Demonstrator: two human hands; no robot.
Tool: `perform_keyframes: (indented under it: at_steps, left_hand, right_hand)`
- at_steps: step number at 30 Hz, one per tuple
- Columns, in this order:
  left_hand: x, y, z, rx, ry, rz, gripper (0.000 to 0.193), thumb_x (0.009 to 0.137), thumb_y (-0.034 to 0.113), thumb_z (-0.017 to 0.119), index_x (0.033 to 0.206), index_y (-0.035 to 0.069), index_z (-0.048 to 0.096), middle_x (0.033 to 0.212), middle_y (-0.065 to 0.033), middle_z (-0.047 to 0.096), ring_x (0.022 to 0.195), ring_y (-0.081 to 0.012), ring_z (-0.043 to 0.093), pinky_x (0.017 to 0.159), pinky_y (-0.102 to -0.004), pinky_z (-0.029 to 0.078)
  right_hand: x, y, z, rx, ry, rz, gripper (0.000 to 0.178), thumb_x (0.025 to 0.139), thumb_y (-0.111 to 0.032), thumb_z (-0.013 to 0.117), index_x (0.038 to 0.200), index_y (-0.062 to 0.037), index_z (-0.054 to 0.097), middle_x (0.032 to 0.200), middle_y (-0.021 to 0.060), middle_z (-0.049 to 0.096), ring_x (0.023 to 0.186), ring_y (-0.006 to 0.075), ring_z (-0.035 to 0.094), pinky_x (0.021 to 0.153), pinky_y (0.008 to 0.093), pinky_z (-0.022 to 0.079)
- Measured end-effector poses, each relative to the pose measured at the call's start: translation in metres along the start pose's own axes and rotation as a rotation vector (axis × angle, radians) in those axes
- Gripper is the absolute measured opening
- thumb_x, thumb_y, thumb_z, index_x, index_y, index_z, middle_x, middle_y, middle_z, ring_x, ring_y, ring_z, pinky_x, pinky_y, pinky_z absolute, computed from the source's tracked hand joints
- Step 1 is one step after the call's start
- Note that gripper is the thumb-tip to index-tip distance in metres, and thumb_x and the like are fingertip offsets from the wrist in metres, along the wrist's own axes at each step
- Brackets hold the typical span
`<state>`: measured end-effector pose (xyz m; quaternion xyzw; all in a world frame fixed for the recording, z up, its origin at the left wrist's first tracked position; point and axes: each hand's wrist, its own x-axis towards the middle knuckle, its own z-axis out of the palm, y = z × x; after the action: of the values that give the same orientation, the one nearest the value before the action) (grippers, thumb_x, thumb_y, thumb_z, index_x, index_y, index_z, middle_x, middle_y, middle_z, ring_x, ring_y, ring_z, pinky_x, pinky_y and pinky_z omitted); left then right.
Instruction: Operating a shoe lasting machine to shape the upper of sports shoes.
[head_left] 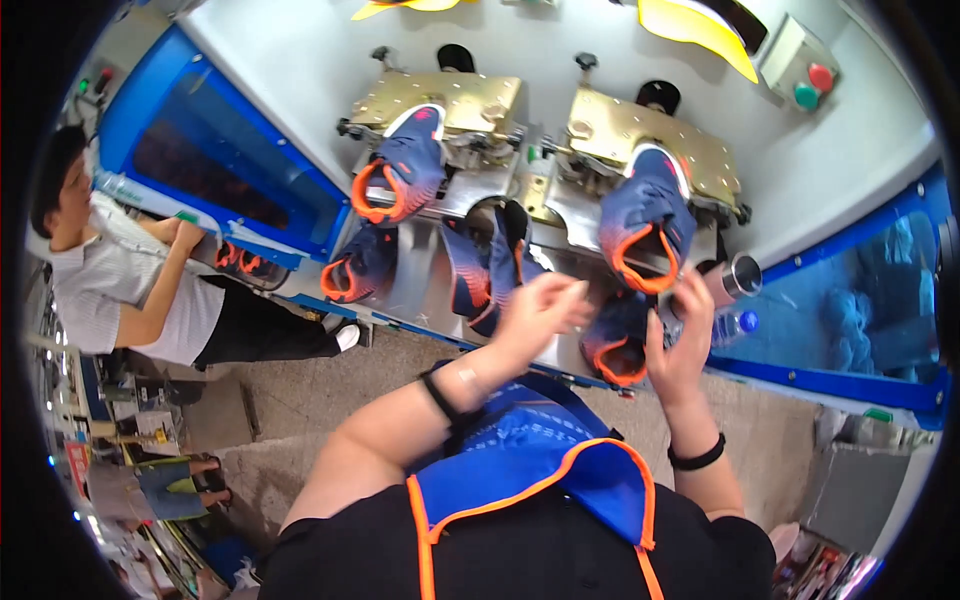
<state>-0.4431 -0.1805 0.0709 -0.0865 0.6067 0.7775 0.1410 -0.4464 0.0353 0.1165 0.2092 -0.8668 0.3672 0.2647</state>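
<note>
A navy sports shoe upper with an orange collar (650, 215) is mounted on the right machine station, its opening facing me. My right hand (683, 340) is at the right side of that collar, with thumb and fingers apart. I cannot tell whether the fingertips touch it. My left hand (545, 318) is left of it, over the bench edge, with bent fingers smeared by motion. Below the mounted upper, beside my right thumb, lies another navy and orange shoe upper (615, 345). A similar shoe upper (405, 165) is mounted on the left station.
More shoe uppers (355, 265) lie on the metal bench. Brass-coloured plates (655, 140) with clamps stand behind. A tumbler (740, 277) and a blue-capped bottle (735, 325) are at the right. A button box (805, 75) is on the wall. A co-worker (130, 270) stands at left.
</note>
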Motion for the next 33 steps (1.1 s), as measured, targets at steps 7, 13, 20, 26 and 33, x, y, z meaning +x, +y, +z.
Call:
perform_keyframes:
  at_steps: [7, 13, 20, 26, 33]
  left_hand:
    - [-0.064, -0.015, -0.297, 0.986, 1.419, 0.352, 0.04, 0.085, 0.035, 0.07, 0.104, 0.001, 0.059, 0.097, -0.0125, 0.059, 0.081, -0.0223, 0.058, 0.07, -0.03, 0.048]
    - [-0.061, -0.026, -0.384, 0.174, 0.958, -0.308, 0.047, 0.084, 0.036, 0.065, 0.115, 0.002, 0.054, 0.102, -0.0151, 0.06, 0.079, -0.0321, 0.064, 0.058, -0.0414, 0.057]
    - [-0.185, -0.081, -0.385, -0.426, 0.647, -0.166, 0.05, 0.083, 0.0, 0.057, 0.128, 0.021, 0.044, 0.115, -0.0085, 0.059, 0.094, -0.0299, 0.064, 0.067, -0.0424, 0.057]
    - [-0.341, -0.09, -0.397, -0.698, 0.739, 0.201, 0.041, 0.091, -0.006, 0.048, 0.127, 0.015, 0.047, 0.121, -0.0119, 0.059, 0.103, -0.0308, 0.064, 0.077, -0.0419, 0.06]
    - [-0.458, -0.106, -0.455, -0.905, 0.972, 0.484, 0.065, 0.086, -0.015, 0.047, 0.135, 0.023, 0.032, 0.132, -0.0129, 0.047, 0.112, -0.0332, 0.058, 0.086, -0.0476, 0.057]
  right_hand:
    - [-0.144, 0.039, 0.013, 0.27, -0.125, 0.996, 0.039, 0.087, -0.024, 0.066, 0.113, 0.0008, 0.05, 0.099, 0.0105, 0.059, 0.064, 0.0164, 0.057, 0.056, 0.0281, 0.046]
    - [-0.134, 0.051, 0.065, 0.392, -0.275, 1.462, 0.064, 0.083, -0.027, 0.068, 0.131, 0.005, 0.04, 0.111, 0.015, 0.061, 0.069, 0.0189, 0.068, 0.042, 0.0271, 0.05]
    - [-0.237, -0.061, 0.083, 0.539, 0.084, 0.887, 0.054, 0.081, -0.013, 0.067, 0.127, -0.0027, 0.04, 0.121, 0.013, 0.054, 0.112, 0.023, 0.054, 0.099, 0.036, 0.042]
    - [-0.132, -0.235, 0.177, 0.636, -0.417, 0.383, 0.064, 0.078, -0.008, 0.07, 0.129, -0.0022, 0.031, 0.119, 0.0132, 0.052, 0.109, 0.0203, 0.053, 0.097, 0.0329, 0.04]
    - [-0.116, -0.423, 0.37, 0.878, -0.879, 0.338, 0.064, 0.079, 0.012, 0.051, 0.135, -0.0048, 0.024, 0.118, 0.0151, 0.049, 0.093, 0.0255, 0.064, 0.051, 0.03, 0.058]
